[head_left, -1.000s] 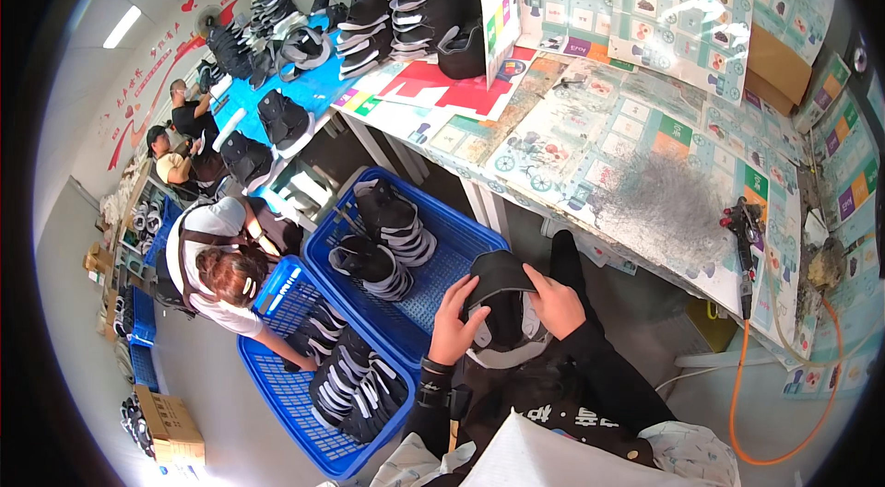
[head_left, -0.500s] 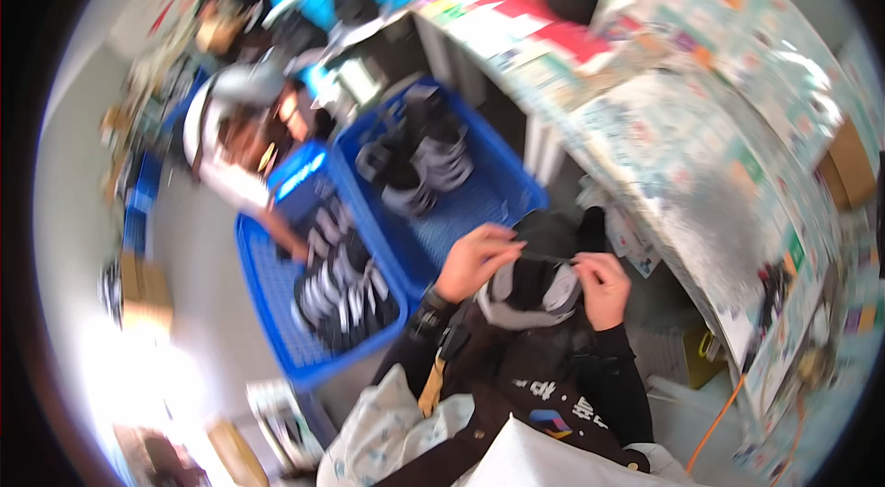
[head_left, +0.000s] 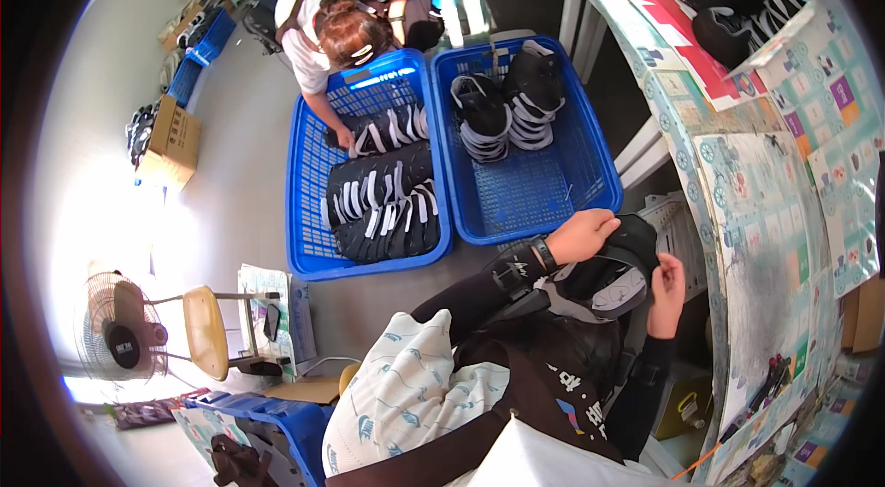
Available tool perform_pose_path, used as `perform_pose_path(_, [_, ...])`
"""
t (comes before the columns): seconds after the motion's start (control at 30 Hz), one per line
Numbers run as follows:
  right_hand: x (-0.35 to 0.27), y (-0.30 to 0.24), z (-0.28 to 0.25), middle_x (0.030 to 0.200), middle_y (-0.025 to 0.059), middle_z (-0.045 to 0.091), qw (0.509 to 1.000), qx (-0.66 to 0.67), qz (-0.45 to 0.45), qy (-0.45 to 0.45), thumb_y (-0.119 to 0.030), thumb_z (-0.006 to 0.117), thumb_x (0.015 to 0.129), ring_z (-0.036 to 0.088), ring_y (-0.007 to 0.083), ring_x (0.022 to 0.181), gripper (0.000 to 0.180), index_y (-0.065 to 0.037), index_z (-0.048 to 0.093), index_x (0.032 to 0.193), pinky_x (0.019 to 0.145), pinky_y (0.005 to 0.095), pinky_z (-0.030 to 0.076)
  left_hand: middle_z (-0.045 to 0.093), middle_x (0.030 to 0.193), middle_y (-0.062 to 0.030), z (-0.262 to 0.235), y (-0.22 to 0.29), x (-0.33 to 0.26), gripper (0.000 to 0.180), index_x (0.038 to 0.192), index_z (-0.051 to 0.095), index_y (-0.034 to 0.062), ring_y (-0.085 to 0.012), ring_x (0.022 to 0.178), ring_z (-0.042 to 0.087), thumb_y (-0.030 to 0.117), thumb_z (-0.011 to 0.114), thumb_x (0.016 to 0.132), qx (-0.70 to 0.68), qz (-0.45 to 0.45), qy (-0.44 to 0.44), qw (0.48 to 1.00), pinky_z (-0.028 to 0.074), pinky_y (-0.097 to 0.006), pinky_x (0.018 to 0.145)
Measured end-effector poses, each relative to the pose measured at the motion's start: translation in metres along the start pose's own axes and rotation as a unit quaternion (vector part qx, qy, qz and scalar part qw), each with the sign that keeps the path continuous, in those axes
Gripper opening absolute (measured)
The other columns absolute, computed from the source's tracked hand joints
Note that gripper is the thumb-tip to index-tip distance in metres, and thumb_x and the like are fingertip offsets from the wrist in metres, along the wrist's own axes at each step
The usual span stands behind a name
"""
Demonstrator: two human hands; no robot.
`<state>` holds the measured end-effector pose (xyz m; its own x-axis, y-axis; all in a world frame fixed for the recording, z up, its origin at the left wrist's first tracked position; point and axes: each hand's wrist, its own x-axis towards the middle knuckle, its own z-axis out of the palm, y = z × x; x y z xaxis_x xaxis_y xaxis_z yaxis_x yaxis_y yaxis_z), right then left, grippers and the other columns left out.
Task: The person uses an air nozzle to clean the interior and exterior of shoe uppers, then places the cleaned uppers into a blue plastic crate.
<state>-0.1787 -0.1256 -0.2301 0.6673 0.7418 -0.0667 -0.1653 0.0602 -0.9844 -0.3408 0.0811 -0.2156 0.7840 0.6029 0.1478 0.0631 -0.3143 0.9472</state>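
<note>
Handling the edge of a black-and-grey shoe upper (head_left: 616,289), looks like: it's between left fingers (head_left: 606,222), pinched on its rim, and right fingers (head_left: 667,268), curled alongside, can't tell if gripping. Next move probably calls for steadying it.

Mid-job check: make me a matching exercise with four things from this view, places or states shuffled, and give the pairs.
Things:
1. Black piece
2. Fan
3. Left basket
4. Right basket

Places or states:
A. Beside the tan chair
B. Holds two upright stacks, with bare bottom showing
C. Between the person's left hand and right hand
D. Has a co-worker's hand reaching in

Pairs: 1-C, 2-A, 3-D, 4-B
</note>
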Motion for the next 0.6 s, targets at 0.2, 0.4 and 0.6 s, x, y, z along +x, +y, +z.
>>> perform_pose_path(0.2, [-0.025,-0.075,0.063,0.137,0.0185,0.062,0.814,-0.525,-0.248,0.029,0.015,0.055,0.076,0.059,0.0383,0.13,0.068,-0.009,0.063,0.14,0.108,0.0421,0.047,0.07,0.096,-0.0185,0.006,0.042,0.006,0.024,0.109,0.066,-0.0002,-0.0336,0.094,0.069,0.023,0.062,0.105,-0.039,0.008,-0.098,0.994,0.053,-0.039,0.082])
perform_pose_path(0.4, [-0.019,-0.095,0.017,0.141,0.0159,0.065,0.832,-0.444,-0.281,0.177,0.017,0.042,0.079,0.06,0.0308,0.133,0.066,0.003,0.061,0.141,0.115,0.0387,0.041,0.066,0.12,-0.0076,-0.02,0.003,0.009,0.039,0.137,0.058,0.0022,-0.0179,0.108,0.064,0.024,0.065,0.106,-0.114,0.031,0.065,0.991,0.053,-0.033,0.097])
perform_pose_path(0.6, [-0.024,-0.066,-0.062,0.137,0.0191,0.066,0.935,-0.158,-0.105,0.3,-0.012,0.062,0.101,0.062,0.0332,0.126,0.034,0.004,0.065,0.131,0.11,0.0421,0.045,0.054,0.15,-0.0096,-0.012,-0.006,-0.016,0.057,0.155,0.044,0.0062,-0.0185,0.129,0.057,0.045,0.042,0.114,-0.383,-0.135,-0.199,0.892,0.051,-0.039,0.107])
